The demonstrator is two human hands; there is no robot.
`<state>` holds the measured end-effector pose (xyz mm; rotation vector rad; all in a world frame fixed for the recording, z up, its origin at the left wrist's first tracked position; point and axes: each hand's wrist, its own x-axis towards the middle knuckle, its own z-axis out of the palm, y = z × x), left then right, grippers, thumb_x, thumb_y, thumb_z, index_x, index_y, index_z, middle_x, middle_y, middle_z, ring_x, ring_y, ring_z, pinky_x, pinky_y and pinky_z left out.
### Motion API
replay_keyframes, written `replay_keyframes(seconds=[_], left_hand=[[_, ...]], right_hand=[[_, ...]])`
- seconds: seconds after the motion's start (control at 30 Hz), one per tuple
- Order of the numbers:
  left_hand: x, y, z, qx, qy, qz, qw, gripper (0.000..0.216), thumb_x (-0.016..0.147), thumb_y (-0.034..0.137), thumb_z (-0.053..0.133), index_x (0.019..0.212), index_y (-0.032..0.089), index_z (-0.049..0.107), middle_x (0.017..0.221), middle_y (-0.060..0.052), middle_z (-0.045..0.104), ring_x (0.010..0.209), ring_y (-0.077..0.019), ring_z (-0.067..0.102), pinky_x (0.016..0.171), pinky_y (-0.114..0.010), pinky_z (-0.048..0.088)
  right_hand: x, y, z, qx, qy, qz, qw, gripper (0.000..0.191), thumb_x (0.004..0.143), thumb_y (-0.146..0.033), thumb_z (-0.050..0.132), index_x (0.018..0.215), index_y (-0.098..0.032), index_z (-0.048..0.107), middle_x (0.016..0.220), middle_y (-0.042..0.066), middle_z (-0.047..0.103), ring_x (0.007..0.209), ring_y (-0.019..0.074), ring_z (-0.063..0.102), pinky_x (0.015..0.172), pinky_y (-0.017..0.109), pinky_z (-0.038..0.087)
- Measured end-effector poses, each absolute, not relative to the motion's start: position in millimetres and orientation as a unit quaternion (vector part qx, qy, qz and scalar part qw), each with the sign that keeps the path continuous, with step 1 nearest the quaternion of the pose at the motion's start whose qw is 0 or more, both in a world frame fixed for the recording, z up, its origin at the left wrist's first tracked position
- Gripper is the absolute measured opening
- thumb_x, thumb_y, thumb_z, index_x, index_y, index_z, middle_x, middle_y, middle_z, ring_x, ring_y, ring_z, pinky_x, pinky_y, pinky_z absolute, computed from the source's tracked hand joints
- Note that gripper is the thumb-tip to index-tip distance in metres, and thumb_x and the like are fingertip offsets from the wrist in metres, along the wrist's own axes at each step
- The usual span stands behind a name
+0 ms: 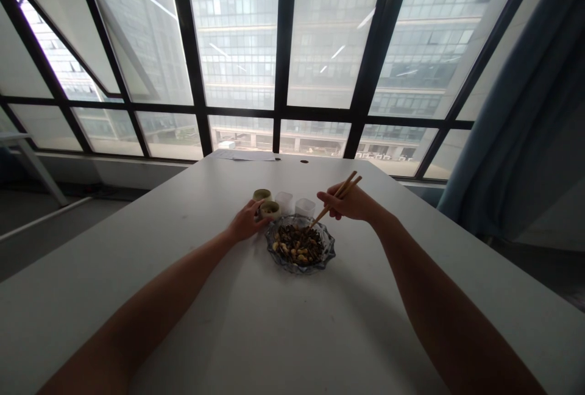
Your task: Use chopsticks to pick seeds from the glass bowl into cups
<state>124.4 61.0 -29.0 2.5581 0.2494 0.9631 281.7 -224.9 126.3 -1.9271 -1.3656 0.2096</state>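
A glass bowl point(300, 247) full of dark and pale mixed pieces sits mid-table. My right hand point(348, 203) is closed around a pair of wooden chopsticks point(337, 198), whose tips reach down into the bowl's far rim. My left hand point(247, 220) wraps round a small green cup point(270, 208) just left of the bowl. A second green cup point(262, 195) stands behind it. Two small white cups point(284, 201) point(304, 206) stand behind the bowl.
The white table point(256, 322) runs to a wall of large windows. Papers point(247, 155) lie at its far edge. A blue curtain point(525, 133) hangs at the right. A white stand leg point(31, 163) is at the far left.
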Motion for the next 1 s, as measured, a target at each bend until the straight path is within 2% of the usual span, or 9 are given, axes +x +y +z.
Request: replay_keyframes(seconds=[0.2,0.4,0.67,0.83,1.0], left_hand=[[124,62,-29,0.914,0.080,0.338,0.209,0.065,0.083,0.053,0.068,0.138,0.018,0.057,0.116,-0.012,0.063,0.086,-0.0214,0.066,0.084,-0.038,0.058],[125,65,-32,0.916,0.076,0.334,0.210,0.064,0.084,0.048,0.068,0.139,0.017,0.055,0.120,-0.013,0.063,0.088,-0.0216,0.066,0.086,-0.040,0.058],[126,70,-36,0.919,0.061,0.336,0.197,0.074,0.071,0.033,0.078,0.138,0.019,0.053,0.124,-0.014,0.063,0.094,-0.0254,0.066,0.088,-0.043,0.058],[126,69,-36,0.918,0.062,0.339,0.198,0.071,0.070,0.029,0.078,0.135,0.018,0.054,0.124,-0.015,0.063,0.093,-0.0248,0.066,0.086,-0.043,0.058],[125,68,-35,0.917,0.069,0.337,0.204,0.070,0.070,0.032,0.078,0.134,0.016,0.055,0.124,-0.016,0.064,0.092,-0.0255,0.067,0.085,-0.043,0.058]], right_hand=[[281,-221,123,-0.739,-0.556,0.091,0.369,0.058,0.085,-0.070,0.062,0.061,-0.016,0.065,0.052,0.006,0.068,0.041,0.0137,0.062,0.042,0.023,0.049],[278,-226,129,-0.727,-0.531,0.115,0.419,0.065,0.077,-0.079,0.062,0.065,-0.015,0.065,0.050,0.006,0.066,0.039,0.0123,0.060,0.039,0.021,0.047],[290,-225,124,-0.707,-0.479,0.132,0.503,0.071,0.066,-0.085,0.066,0.062,-0.015,0.066,0.047,0.006,0.064,0.036,0.0116,0.057,0.034,0.021,0.044],[297,-223,118,-0.713,-0.480,0.146,0.490,0.071,0.064,-0.085,0.067,0.061,-0.014,0.067,0.048,0.007,0.066,0.038,0.0132,0.060,0.036,0.022,0.047],[298,-221,116,-0.716,-0.483,0.126,0.488,0.071,0.069,-0.085,0.063,0.062,-0.014,0.066,0.049,0.007,0.066,0.037,0.0133,0.060,0.035,0.021,0.046]])
